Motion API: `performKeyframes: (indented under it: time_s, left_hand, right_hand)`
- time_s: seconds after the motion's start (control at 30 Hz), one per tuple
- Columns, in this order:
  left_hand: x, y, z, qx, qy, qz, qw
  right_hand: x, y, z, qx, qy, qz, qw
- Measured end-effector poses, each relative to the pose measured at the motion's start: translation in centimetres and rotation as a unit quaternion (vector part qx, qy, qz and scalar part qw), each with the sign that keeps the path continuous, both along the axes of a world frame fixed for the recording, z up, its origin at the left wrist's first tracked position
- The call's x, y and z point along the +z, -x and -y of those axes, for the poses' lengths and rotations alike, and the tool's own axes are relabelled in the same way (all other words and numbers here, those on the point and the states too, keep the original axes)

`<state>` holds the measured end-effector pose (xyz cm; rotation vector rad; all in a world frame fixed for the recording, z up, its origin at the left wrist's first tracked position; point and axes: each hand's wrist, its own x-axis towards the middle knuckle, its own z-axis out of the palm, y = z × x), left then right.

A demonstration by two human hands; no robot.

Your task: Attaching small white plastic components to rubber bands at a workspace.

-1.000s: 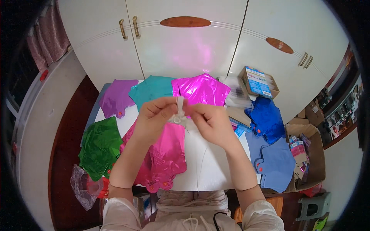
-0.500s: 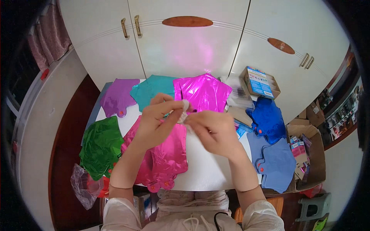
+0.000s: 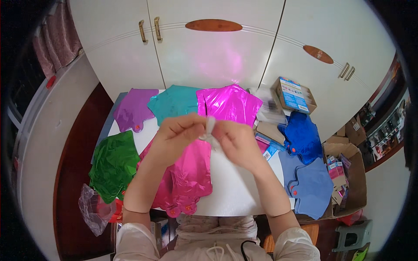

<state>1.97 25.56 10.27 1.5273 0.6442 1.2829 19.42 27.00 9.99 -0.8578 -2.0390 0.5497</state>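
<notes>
Both my hands meet in the air above the middle of the table. They hold a soft white strip (image 3: 210, 127), which forms a small loop at the top with loose ends hanging below; whether it is tied is hard to see. My left hand (image 3: 180, 132) pinches it from the left side. From the right, my right hand (image 3: 237, 141) grips it with fingers curled. Under my left forearm lies a flat pink foil piece (image 3: 187, 174) with a scalloped end and red dots. Beyond the hands is a shiny magenta foil piece (image 3: 230, 102).
More flat foil pieces cover the white table (image 3: 235, 191): purple (image 3: 133, 108), teal (image 3: 174, 102), green (image 3: 114, 163), blue (image 3: 305, 135) and grey-blue (image 3: 313, 185). A carton (image 3: 311, 98) stands at the back right. A cardboard box (image 3: 357, 182) of small packages is beyond the right edge.
My hands have come closer together around the white strip. Its loop now rises between the fingertips, with ends showing below. The foil pieces remain in place.
</notes>
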Motion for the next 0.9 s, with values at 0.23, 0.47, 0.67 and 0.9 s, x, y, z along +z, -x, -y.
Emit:
performKeyframes:
  time_s: [0.23, 0.47, 0.67, 0.9]
  left_hand:
    - [0.0, 0.6, -0.2, 0.068, -0.163, -0.204, 0.963]
    - [0.3, -1.0, -0.2, 0.126, -0.099, -0.078, 0.984]
    - [-0.3, -0.3, -0.6, 0.090, -0.142, -0.153, 0.974]
    - [-0.2, -0.2, -0.6, 0.020, 0.002, -0.100, 0.995]
  right_hand:
    - [0.8, -0.6, 0.3, -0.065, -0.092, -0.087, 0.990]
    - [0.4, 0.5, 1.4, -0.046, -0.166, -0.067, 0.983]
    - [0.1, 0.2, 0.1, -0.077, -0.172, -0.144, 0.971]
    - [-1.2, 0.2, -0.9, 0.032, 0.116, -0.245, 0.962]
